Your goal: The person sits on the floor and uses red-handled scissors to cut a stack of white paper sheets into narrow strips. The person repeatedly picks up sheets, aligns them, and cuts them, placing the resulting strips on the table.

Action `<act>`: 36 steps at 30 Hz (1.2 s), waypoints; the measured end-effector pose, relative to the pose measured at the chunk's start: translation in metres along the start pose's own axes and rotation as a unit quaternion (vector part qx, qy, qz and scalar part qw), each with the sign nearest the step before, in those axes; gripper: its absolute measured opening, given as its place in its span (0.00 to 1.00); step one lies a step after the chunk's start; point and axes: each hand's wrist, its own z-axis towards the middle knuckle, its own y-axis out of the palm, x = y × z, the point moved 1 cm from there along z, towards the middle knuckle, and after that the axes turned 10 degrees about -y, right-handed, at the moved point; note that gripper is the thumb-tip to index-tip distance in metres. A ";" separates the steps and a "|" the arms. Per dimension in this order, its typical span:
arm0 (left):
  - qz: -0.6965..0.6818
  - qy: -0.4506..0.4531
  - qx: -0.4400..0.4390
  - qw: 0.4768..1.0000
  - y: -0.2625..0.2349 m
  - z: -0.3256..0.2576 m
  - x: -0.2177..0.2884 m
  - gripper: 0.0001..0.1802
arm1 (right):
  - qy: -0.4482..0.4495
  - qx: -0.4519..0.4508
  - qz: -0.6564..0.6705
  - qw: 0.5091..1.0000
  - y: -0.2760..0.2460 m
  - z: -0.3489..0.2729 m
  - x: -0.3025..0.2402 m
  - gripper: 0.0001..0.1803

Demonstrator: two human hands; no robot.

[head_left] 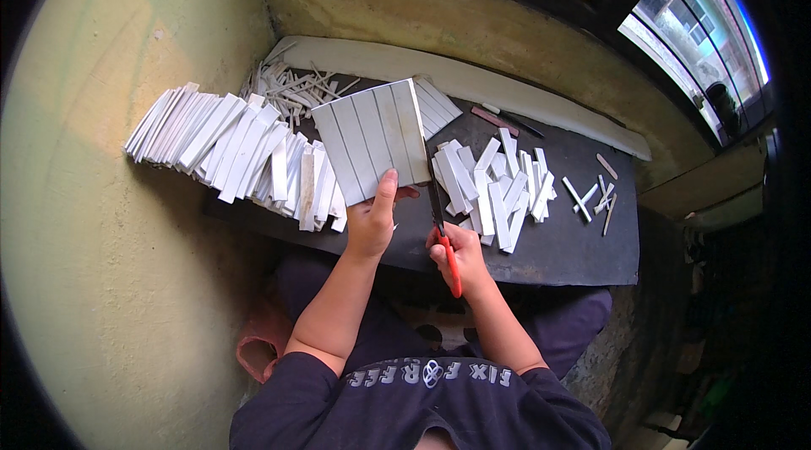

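Scissor blades partly behind sheet

1 lined white sheet, 1 pair of red-handled scissors, 2 hands

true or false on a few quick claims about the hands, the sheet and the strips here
1. The left hand holds a lined white sheet. True.
2. The right hand holds a pencil. False: it holds red-handled scissors.
3. The scissors are at the sheet's right edge. True.
4. The long stack of strips lies to the person's right. False: it lies to the left.
5. The board is white. False: it is dark.
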 end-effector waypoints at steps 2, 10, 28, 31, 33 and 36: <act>-0.001 0.001 0.001 1.000 0.000 0.000 0.000 0.12 | -0.008 0.008 0.001 1.000 0.001 -0.001 0.001 0.31; -0.006 0.004 0.006 1.000 -0.001 0.002 -0.002 0.13 | -0.014 0.008 -0.027 1.000 0.002 0.001 0.005 0.30; -0.021 -0.008 0.031 0.999 -0.004 0.005 0.000 0.14 | -0.012 0.045 -0.043 0.998 0.006 0.007 0.002 0.26; -0.043 0.005 0.021 0.999 -0.009 0.005 -0.004 0.16 | -0.018 0.035 -0.068 0.997 0.007 0.007 0.005 0.26; -0.054 0.015 0.051 0.997 -0.013 0.008 -0.005 0.18 | -0.025 0.017 -0.071 0.997 0.006 0.007 -0.001 0.26; -0.035 -0.011 0.077 0.996 -0.016 0.009 -0.003 0.20 | -0.019 0.000 -0.073 0.997 0.005 0.009 -0.003 0.25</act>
